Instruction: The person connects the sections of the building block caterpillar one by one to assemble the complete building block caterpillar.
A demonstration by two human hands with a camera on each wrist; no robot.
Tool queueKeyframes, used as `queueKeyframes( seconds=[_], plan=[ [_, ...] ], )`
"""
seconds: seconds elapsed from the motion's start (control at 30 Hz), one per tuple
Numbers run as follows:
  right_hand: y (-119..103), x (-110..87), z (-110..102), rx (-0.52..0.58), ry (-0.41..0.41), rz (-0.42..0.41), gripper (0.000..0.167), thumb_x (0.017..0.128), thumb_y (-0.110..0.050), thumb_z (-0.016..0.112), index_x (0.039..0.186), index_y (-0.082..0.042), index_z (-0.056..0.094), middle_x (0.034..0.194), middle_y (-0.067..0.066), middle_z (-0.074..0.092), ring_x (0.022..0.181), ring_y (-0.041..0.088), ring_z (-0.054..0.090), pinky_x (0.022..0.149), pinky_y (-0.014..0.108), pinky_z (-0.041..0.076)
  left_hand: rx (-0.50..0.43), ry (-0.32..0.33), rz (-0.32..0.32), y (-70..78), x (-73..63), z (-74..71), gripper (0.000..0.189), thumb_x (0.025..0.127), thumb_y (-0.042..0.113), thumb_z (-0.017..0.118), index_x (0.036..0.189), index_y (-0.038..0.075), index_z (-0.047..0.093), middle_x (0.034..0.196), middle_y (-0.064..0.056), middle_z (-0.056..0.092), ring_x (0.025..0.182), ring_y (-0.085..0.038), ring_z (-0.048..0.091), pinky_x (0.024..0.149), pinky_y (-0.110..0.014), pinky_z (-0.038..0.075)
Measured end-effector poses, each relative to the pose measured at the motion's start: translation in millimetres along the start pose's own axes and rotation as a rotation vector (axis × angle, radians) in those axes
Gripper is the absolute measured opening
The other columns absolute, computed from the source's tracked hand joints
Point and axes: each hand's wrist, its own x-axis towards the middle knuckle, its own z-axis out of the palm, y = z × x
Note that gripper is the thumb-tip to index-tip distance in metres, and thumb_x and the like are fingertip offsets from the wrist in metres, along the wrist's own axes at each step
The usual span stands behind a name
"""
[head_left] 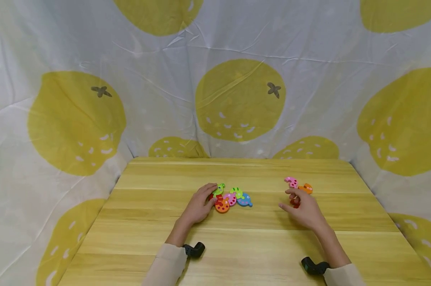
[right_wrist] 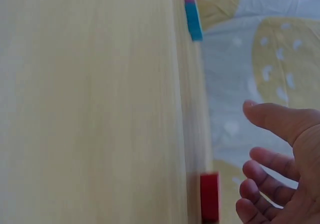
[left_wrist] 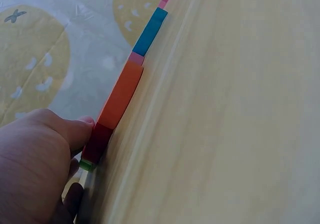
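Observation:
A chain of flat puzzle pieces lies on the table: a green head piece (head_left: 219,189) with a face, then red (head_left: 219,198), orange (head_left: 222,207), pink (head_left: 230,200), light green (head_left: 236,193) and blue (head_left: 244,200) ones. My left hand (head_left: 198,206) holds the chain's head end, its thumb against the red piece and its fingers round the far side of the green head. Apart from the chain, my right hand (head_left: 307,210) hovers with fingers loosely bent over a loose red piece (right_wrist: 209,198), gripping nothing. That piece is partly hidden by the hand in the head view.
Beyond the right hand lie a loose pink piece (head_left: 292,182) and an orange piece (head_left: 307,188) marked 10. The wooden table (head_left: 236,254) reaches back to a hanging cloth (head_left: 158,99) printed with yellow fruit. Black wrist cameras sit at both sleeves.

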Motion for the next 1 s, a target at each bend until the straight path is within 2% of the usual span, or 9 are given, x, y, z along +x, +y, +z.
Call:
queueKeyframes(
  seconds=[0.17,0.33,0.53,0.6,0.8,1.0],
  plan=[
    [17.2,-12.4,-21.5,-0.061,0.002,0.04,0.063,0.086,-0.041,0.084,0.131,-0.001,0.065,0.102,0.009,0.065,0.091,0.022,0.055,0.073,0.028,0.047,0.008,0.004,-0.004,-0.9,-0.4,0.5,0.051,0.106,0.025,0.057,0.153,0.008,0.049,0.161,-0.008,0.044,0.153,-0.03,0.035,0.124,-0.057,0.029],
    [36.0,-23.7,-36.1,-0.115,-0.009,0.081,0.069,0.084,-0.042,0.085,0.132,0.001,0.063,0.111,0.015,0.065,0.096,0.026,0.056,0.075,0.032,0.048,0.0,0.0,-0.011,-0.6,-1.9,1.0,0.052,0.105,0.026,0.059,0.153,0.008,0.05,0.161,-0.008,0.044,0.153,-0.031,0.035,0.124,-0.057,0.029],
    [52.1,-32.6,-50.4,-0.137,-0.036,0.119,0.075,0.085,-0.041,0.085,0.137,0.005,0.057,0.123,0.026,0.059,0.104,0.04,0.061,0.083,0.051,0.055,-0.007,-0.001,-0.018,-0.4,-3.0,2.6,0.065,0.098,0.039,0.068,0.154,0.01,0.049,0.162,-0.007,0.043,0.154,-0.031,0.033,0.123,-0.059,0.029],
    [54.7,-34.3,-55.0,-0.144,-0.058,0.126,0.078,0.084,-0.039,0.085,0.139,0.006,0.054,0.125,0.029,0.057,0.105,0.043,0.061,0.082,0.055,0.055,-0.002,-0.012,-0.015,0.1,-2.8,2.7,0.068,0.097,0.043,0.068,0.155,0.012,0.049,0.164,-0.004,0.041,0.156,-0.03,0.03,0.123,-0.06,0.028],
    [61.7,-31.8,-57.9,-0.152,-0.123,0.12,0.084,0.085,-0.042,0.084,0.141,0.01,0.051,0.128,0.033,0.058,0.107,0.043,0.062,0.086,0.057,0.055,0.03,-0.048,0.001,1.8,-2.6,0.8,0.067,0.098,0.044,0.066,0.156,0.016,0.047,0.167,0.001,0.037,0.159,-0.026,0.024,0.124,-0.061,0.024],
    [63.9,-29.6,-55.5,-0.15,-0.123,0.121,0.08,0.085,-0.042,0.084,0.138,0.011,0.053,0.128,0.032,0.059,0.107,0.044,0.061,0.088,0.058,0.054,0.041,-0.058,-0.002,1.6,-2.6,1.0,0.066,0.099,0.044,0.066,0.156,0.017,0.048,0.166,0.002,0.038,0.159,-0.026,0.024,0.124,-0.06,0.024]
  ],
)
